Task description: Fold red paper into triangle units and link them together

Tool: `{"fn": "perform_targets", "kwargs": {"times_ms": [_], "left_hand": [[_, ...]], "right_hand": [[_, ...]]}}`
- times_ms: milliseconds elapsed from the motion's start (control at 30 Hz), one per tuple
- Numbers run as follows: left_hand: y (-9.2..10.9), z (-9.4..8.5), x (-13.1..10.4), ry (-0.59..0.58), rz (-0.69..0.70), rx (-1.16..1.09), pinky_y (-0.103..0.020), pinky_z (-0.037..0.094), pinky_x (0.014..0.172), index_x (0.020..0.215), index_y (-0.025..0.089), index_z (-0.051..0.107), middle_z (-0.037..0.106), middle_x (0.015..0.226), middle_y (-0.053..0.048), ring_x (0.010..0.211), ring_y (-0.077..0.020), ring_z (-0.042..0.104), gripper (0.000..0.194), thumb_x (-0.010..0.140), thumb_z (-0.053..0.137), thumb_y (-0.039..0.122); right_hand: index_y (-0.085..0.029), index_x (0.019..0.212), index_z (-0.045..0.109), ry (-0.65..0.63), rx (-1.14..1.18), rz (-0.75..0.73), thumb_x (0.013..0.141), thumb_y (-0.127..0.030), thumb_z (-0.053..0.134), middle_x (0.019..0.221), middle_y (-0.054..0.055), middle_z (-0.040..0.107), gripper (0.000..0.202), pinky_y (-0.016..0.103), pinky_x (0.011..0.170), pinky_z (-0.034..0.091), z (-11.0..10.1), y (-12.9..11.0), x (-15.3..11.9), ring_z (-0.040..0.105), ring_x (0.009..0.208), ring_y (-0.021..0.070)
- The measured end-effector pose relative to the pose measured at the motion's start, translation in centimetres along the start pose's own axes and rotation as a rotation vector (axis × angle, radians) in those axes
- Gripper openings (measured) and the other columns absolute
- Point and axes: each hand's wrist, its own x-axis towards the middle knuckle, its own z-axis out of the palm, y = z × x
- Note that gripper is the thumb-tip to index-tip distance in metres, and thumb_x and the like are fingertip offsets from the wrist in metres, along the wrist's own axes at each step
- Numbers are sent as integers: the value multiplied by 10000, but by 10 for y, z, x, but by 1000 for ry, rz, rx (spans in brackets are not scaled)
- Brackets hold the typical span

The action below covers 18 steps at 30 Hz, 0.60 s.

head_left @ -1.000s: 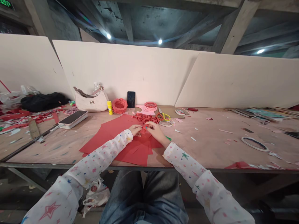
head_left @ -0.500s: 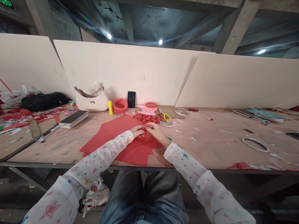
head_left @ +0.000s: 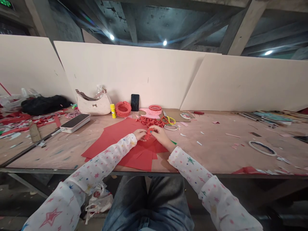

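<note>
A small piece of red paper is pinched between my two hands, over a spread of red paper sheets. My left hand closes on it from the left with curled fingers. From the other side my right hand grips it between thumb and fingers. Just beyond my fingertips lies a heap of folded red paper pieces. Scissors with orange and yellow handles rest right of that heap, above a roll of tape.
Behind stand a yellow glue stick, coiled red paper rings, a dark phone and a pale handbag. A white-cased phone lies at left. Another tape roll and paper scraps are at right. White boards close off the back.
The red paper piece shows more between my hands, hanging lower. My fingers have shifted slightly around it; both arms stay almost in place.
</note>
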Motion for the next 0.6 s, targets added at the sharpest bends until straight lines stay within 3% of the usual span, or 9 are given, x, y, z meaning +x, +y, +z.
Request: {"fn": "perform_targets", "kwargs": {"times_ms": [400, 600], "left_hand": [[9, -2, -6, -202, -189, -177, -182, 358, 443, 699, 99, 550, 599, 586, -48, 428, -83, 500, 269, 765, 401, 312], [11, -1, -8, -233, -222, -213, -184, 361, 440, 707, 105, 559, 598, 590, -45, 439, -90, 503, 287, 732, 456, 372]], "right_hand": [[-179, 712, 518, -9, 40, -30, 638, -116, 385, 689, -15, 508, 164, 240, 631, 379, 1, -3, -2, 471, 643, 109], [-174, 714, 507, -8, 53, -31, 651, -130, 408, 707, -7, 507, 126, 240, 626, 381, 1, -5, -2, 479, 661, 112]]}}
